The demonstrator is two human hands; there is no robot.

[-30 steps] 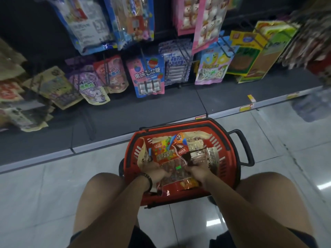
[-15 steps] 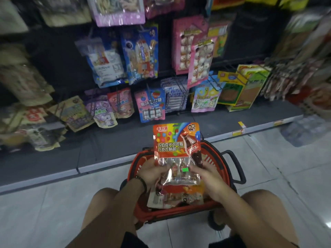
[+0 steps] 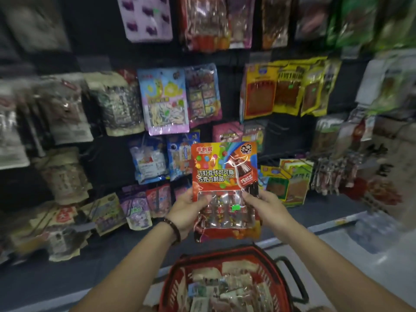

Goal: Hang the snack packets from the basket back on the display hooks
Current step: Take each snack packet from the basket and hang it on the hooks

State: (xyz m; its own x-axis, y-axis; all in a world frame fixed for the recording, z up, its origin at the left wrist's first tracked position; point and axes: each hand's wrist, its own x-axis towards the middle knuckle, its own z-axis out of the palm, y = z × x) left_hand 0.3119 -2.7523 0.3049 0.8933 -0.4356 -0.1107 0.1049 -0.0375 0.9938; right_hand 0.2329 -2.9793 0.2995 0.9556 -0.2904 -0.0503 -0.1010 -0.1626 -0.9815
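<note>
A snack packet (image 3: 224, 176) is gripped by left hand (image 3: 188, 210) and right hand (image 3: 267, 208) over the basket (image 3: 174, 280), before crowded hanging packets (image 3: 165, 102).

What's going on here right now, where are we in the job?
A person holds an orange-red candy packet up in front of the display wall of hanging snack packets. The left hand grips its left edge and the right hand its right edge. It is not yet on a hook. The red basket sits below, with more packets lying in it.
</note>
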